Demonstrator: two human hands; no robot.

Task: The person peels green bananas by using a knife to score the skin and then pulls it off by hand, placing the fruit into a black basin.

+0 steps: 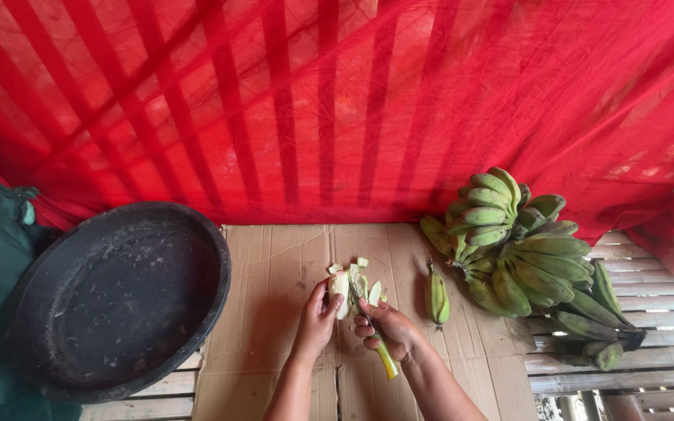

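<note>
**Two hands peel a banana over the cardboard**

The left hand (315, 318) is closed around a pale, partly peeled banana (340, 290), with the thumb and fingers pressing its sides. The right hand (390, 327) is closed on a knife (376, 343) with a yellow-green handle; the handle points toward the near edge of the cardboard, and the blade goes up to the banana. How the blade meets the fruit cannot be seen clearly.

Both hands are above the middle of the cardboard sheet (274, 265). Small pieces of peel (368, 290) lie just beside the banana, on its far and right side. One single green banana (436, 298) lies near the right edge of the cardboard. A big bunch of green bananas (524, 249) rests past that edge, on the bamboo slats (649, 312). A round black basin (115, 296) sits at the left edge of the cardboard. A red net (352, 101) hangs behind the far edge.
</note>
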